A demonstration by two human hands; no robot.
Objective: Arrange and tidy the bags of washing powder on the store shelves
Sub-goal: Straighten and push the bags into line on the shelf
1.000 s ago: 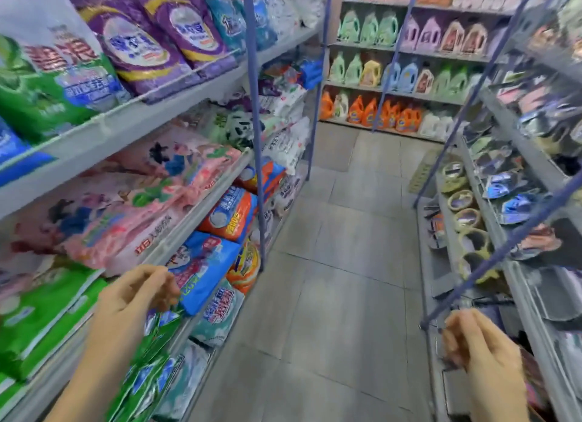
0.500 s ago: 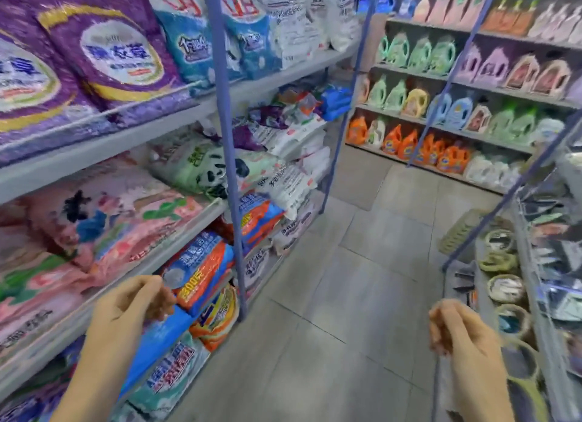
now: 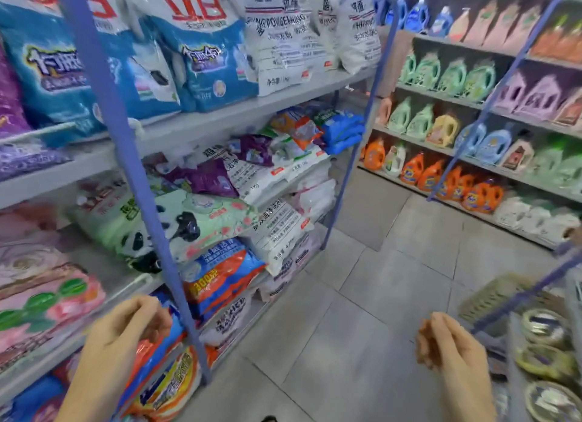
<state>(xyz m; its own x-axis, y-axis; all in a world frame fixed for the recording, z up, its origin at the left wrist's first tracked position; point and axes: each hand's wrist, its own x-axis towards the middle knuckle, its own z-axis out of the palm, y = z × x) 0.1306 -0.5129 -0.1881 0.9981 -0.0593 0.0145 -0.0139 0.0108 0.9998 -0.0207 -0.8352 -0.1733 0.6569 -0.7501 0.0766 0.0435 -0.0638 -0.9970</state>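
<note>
Currently left hand (image 3: 126, 330) loosely curled beside powder bags (image 3: 217, 273); right hand (image 3: 447, 346) likewise.

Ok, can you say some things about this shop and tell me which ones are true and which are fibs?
1. The left hand and the right hand hold nothing. True.
2. The panda bag lies on the top shelf. False: it lies on a lower shelf, below the blue and white bags.
3. The orange bottles stand low on the far shelves. True.
4. The floor is green carpet. False: it is grey tile.
</note>
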